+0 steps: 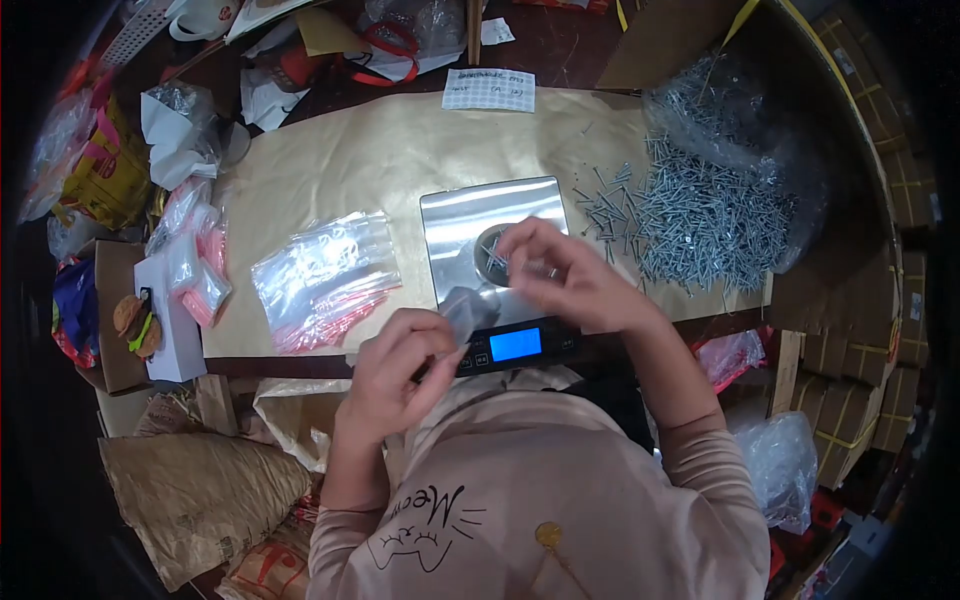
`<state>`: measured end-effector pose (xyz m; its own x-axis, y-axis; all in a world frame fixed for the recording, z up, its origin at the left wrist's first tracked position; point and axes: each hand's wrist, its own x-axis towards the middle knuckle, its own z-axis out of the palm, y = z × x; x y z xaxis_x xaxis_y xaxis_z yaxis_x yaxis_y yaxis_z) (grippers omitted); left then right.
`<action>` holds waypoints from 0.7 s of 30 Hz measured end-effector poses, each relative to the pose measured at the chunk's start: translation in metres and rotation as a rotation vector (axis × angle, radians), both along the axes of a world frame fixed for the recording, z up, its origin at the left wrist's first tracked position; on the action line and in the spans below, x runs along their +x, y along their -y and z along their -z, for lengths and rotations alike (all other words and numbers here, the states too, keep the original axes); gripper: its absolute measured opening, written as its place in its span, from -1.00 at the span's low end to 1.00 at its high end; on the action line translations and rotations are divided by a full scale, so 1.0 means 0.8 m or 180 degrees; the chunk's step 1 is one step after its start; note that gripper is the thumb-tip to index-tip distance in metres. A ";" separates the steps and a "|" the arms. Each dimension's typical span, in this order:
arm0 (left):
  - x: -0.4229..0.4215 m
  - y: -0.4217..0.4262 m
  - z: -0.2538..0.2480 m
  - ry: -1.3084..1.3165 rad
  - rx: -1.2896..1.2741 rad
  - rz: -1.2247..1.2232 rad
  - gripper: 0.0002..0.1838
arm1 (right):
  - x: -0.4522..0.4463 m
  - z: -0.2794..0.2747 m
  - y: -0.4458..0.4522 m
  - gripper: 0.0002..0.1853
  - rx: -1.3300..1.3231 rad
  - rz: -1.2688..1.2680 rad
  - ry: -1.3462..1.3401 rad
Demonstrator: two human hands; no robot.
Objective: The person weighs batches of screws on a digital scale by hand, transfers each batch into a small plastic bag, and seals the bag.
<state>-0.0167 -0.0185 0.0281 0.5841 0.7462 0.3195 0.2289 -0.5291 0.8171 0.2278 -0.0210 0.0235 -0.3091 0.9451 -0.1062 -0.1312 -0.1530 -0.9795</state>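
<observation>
A steel-topped scale (450, 225) with a lit blue display lies in front of me. On its plate stands a small round dish (487, 262) with some screws inside. My right hand (565, 275) is over the dish's right side, fingers curled; what they hold, if anything, is blurred. Left of the display, my left hand (402, 370) pinches a small clear plastic bag (462, 315) between thumb and fingers. A large heap of silvery screws (710, 215) spreads to the right of the scale. Flat clear bags with red edges (325, 280) lie in a stack to the left.
Brown paper (370, 130) covers the table, with a labelled card (490, 90) at its back edge. Clear plastic sheeting (800, 200) lies by the screws. At the left are a white box (170, 320) and a yellow bag (110, 175). Stacked cartons (860, 340) stand right.
</observation>
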 end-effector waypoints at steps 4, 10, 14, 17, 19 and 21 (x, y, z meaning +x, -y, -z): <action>0.005 -0.002 -0.002 -0.0024 0.0137 0.0225 -0.82 | -0.016 -0.017 0.005 -0.73 0.1202 -0.0873 0.1211; -0.001 0.002 0.004 0.0102 0.0030 0.0304 -0.77 | -0.015 -0.009 0.008 -0.78 0.1770 -0.0595 0.2054; 0.011 0.003 0.007 0.0790 -0.0590 0.0171 -0.56 | -0.015 -0.015 0.011 -0.81 0.1862 -0.0764 0.2004; 0.011 0.003 0.015 0.1148 -0.1840 0.0591 -0.42 | -0.022 -0.012 0.011 -0.88 0.2063 -0.0697 0.1575; 0.012 0.010 0.028 0.1214 -0.2424 0.0763 -0.45 | -0.024 -0.010 0.012 -0.86 0.1987 -0.0849 0.1638; 0.007 0.011 0.029 0.0831 -0.2620 0.0759 -0.46 | -0.021 -0.012 0.012 -0.84 0.1828 -0.1039 0.1746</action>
<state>-0.0114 -0.0271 0.0048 0.7365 0.6659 -0.1188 -0.0586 0.2378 0.9695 0.2113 -0.0307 0.0333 -0.6197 0.7708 0.1475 0.3479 0.4383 -0.8288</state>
